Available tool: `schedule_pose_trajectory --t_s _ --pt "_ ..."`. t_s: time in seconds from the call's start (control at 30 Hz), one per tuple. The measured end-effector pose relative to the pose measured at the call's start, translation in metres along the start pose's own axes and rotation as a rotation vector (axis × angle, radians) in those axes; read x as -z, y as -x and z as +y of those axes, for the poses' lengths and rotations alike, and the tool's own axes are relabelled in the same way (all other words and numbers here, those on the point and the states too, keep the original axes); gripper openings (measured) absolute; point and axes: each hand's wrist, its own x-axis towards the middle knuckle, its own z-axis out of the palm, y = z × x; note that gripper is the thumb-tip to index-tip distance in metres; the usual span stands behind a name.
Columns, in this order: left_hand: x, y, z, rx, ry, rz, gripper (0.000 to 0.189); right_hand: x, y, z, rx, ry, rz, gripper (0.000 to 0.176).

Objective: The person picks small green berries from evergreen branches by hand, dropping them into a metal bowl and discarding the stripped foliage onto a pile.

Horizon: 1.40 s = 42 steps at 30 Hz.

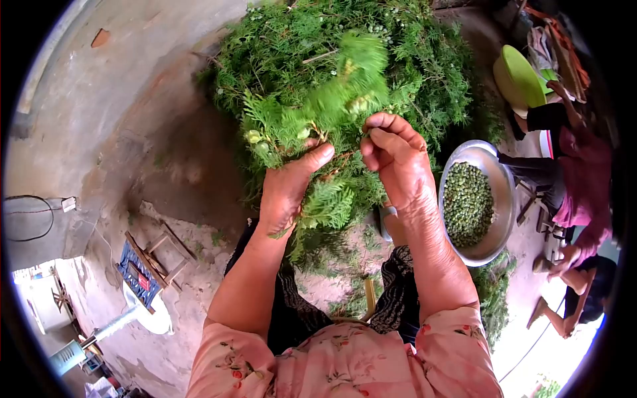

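Note:
My left hand (286, 194) is closed around a leafy evergreen sprig (269, 126) with flat, scaly green foliage and a few pale green cones. The sprig's upper part is blurred by motion. Beside it, my right hand (403, 159) has thumb and fingers pinched together; whatever is between the fingertips is too small to make out. Both hands are over a large heap of cut evergreen branches (285, 50). To the right of my right forearm stands a wide metal basin (502, 192), partly filled with small green cones (466, 205).
A lime-green plastic tub (517, 79) leans at the upper right. Other people sit along the right, one in a pink top (587, 172). On the left are a small wooden stool (142, 275) and a standing fan (113, 325). More cut branches (494, 295) lie below the basin.

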Motion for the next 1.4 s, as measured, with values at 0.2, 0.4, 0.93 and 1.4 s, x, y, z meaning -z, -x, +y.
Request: schedule_pose_trajectory --t_s 0.2,0.4,0.93,1.4 --pt "-0.004 0.005 0.004 0.073 0.022 -0.008 0.024 -0.008 0.012 0.003 0.207 0.28 -0.066 0.008" --pt "-0.007 0.005 -0.007 -0.124 -0.334 -0.044 0.02 -0.017 0.015 0.016 0.713 0.903 -0.204 0.033" --pt "0.007 0.004 -0.016 -0.163 -0.205 -0.342 0.031 -0.011 0.011 0.007 0.153 0.231 -0.169 0.008" --pt "0.009 -0.007 -0.027 -0.029 0.044 -0.257 0.045 0.006 0.001 0.008 -0.179 -0.49 -0.454 0.02"
